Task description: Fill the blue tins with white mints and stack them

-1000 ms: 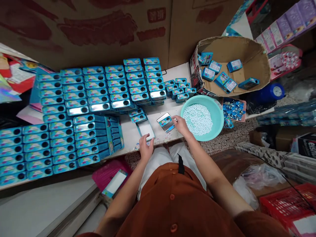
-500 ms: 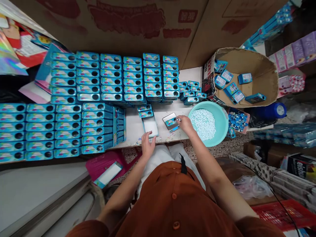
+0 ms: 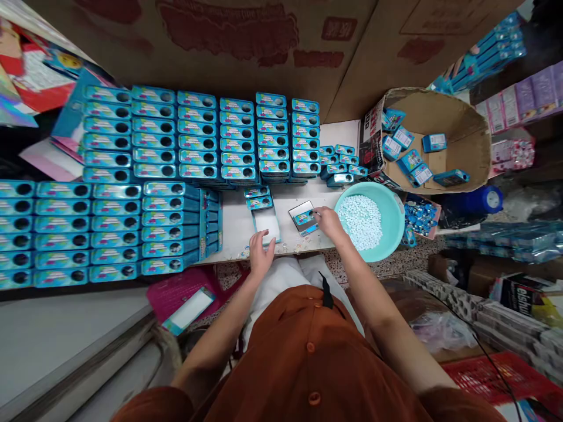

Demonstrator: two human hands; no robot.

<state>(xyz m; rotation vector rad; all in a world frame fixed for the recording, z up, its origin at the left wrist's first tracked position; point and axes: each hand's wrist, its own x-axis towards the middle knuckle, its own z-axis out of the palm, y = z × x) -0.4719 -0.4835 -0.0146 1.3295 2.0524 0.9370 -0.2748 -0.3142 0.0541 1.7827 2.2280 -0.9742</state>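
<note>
My left hand [image 3: 261,255] is at the bench's front edge, thumb and fingers apart. Its fingertips are near the front left corner of a shallow blue box with a white inside [image 3: 266,221]. Two small blue tins [image 3: 259,202] stand at that box's far end. My right hand [image 3: 328,224] is closed in a pinch at the right end of a small printed blue tin [image 3: 303,217], which rests on a dark-edged flat rectangle with a white face [image 3: 301,207]. Whatever is in the pinch is too small to make out. A turquoise basin [image 3: 393,225] of pale beads [image 3: 361,221] is beside my right hand.
Rows of blue tins [image 3: 193,129] line the back, with more rows [image 3: 116,240] at left. A cut cardboard box [image 3: 466,123] holding several blue tins is behind the basin. A small box of blue shiny pieces [image 3: 420,214] is right of the basin. A pink stool [image 3: 176,290] is below left.
My left hand has drawn slightly left and back from the blue box's front edge. My right hand stays at the small tin, and the view has shifted a little.
</note>
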